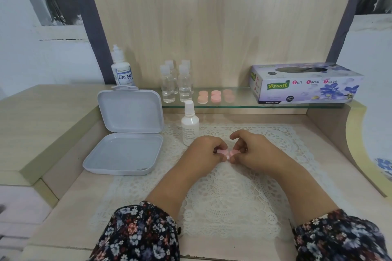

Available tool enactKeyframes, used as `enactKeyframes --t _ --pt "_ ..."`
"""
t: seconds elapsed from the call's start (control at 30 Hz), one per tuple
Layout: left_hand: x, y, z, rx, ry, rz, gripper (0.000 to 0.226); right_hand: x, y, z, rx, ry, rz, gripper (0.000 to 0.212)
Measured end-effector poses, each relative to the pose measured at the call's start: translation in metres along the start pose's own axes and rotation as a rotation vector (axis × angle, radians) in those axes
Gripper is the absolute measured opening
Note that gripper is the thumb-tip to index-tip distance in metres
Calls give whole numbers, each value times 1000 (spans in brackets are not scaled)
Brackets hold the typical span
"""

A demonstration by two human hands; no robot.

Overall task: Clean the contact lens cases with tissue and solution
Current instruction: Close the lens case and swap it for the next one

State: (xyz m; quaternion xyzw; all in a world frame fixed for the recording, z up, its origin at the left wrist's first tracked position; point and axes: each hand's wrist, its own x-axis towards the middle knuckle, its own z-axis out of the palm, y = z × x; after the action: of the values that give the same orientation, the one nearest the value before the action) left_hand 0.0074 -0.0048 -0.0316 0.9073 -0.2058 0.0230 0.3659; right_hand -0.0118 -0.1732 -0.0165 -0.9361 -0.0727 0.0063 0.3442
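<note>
A small pink contact lens case [228, 153] is held between both hands over the lace mat [222, 193]. My left hand [204, 150] pinches its left end, and my right hand [252, 150] grips its right cap with fingertips. More pink lens cases [216, 96] lie on the glass shelf [237, 105]. The tissue box [305, 82] stands on the shelf's right end. A white solution bottle [189, 126] stands upright just behind my left hand. A larger solution bottle [122, 68] stands at the back left.
An open grey hinged box [125, 152] lies left of the mat, its lid propped upright. Several small clear bottles [177, 82] stand on the shelf's left part. A raised wooden ledge [42, 125] borders the left side, a curved wooden wall [339, 140] the right.
</note>
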Motion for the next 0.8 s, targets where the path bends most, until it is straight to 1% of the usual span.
enactKeyframes --t 0.4,0.57,0.63,0.8 --pt "0 2 0 -1 11 -13 27 2 -1 4 -57 45 6 45" --pt "0 2 0 -10 17 -20 24 1 2 4 -82 10 -65 48" --pt "0 2 0 -7 19 -15 22 1 3 4 -91 13 -80 46" --pt "-1 1 2 9 35 18 20 1 3 4 -70 34 -71 41"
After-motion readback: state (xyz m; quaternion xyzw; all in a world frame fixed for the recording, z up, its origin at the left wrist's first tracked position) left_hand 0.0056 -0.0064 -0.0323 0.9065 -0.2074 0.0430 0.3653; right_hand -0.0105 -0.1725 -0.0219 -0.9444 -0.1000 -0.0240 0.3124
